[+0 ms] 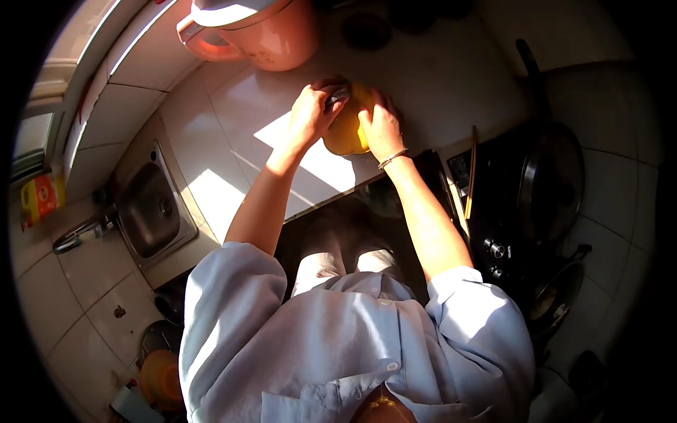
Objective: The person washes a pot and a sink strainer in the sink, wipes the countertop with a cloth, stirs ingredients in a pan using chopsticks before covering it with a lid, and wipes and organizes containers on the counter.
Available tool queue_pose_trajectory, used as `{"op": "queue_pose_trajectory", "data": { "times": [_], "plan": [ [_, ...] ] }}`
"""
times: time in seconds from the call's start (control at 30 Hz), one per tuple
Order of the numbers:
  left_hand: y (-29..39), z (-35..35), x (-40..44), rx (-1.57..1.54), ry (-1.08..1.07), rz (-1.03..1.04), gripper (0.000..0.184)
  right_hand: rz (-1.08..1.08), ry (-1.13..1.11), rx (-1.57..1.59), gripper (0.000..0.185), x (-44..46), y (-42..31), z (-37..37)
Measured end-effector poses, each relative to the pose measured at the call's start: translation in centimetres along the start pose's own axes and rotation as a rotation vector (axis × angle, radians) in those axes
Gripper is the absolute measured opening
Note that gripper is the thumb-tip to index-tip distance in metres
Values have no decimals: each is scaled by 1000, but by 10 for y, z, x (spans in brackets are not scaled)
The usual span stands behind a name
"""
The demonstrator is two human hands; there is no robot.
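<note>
A yellow bowl-like object rests on the white counter, partly in sunlight. My left hand is closed at its upper left side, around a small dark, shiny item that I cannot make out. On the right side of the yellow object, my right hand grips its edge with bent fingers. Both hands cover parts of the yellow object, and its far side lies in shadow.
A pink pitcher-like appliance stands at the back. The sink and faucet are at the left. At the right are the stove, a dark pan and chopsticks. An orange bowl sits lower left.
</note>
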State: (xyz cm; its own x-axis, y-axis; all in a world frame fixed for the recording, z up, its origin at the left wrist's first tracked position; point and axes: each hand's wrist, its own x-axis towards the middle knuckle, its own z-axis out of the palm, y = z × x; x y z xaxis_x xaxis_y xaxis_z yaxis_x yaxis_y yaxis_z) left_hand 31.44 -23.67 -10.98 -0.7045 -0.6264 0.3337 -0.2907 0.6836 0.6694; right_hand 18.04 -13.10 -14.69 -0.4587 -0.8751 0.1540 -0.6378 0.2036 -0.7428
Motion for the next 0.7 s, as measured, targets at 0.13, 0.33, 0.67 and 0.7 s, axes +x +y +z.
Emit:
{"op": "queue_pose_trajectory", "data": {
  "times": [0.13,0.33,0.67,0.7],
  "plan": [
    [-2,0,14,-252,-247,-457,36,-9,62,60,45,-3,-9,-2],
    [-13,0,29,-311,-244,-570,33,-17,109,40,42,-2,-11,-1],
    [-11,-8,19,35,-199,-6,34,-21,124,33,43,-2,-11,-1],
    [-12,-7,21,18,-231,-44,36,-27,124,35,43,-3,-11,-1]
  ]
}}
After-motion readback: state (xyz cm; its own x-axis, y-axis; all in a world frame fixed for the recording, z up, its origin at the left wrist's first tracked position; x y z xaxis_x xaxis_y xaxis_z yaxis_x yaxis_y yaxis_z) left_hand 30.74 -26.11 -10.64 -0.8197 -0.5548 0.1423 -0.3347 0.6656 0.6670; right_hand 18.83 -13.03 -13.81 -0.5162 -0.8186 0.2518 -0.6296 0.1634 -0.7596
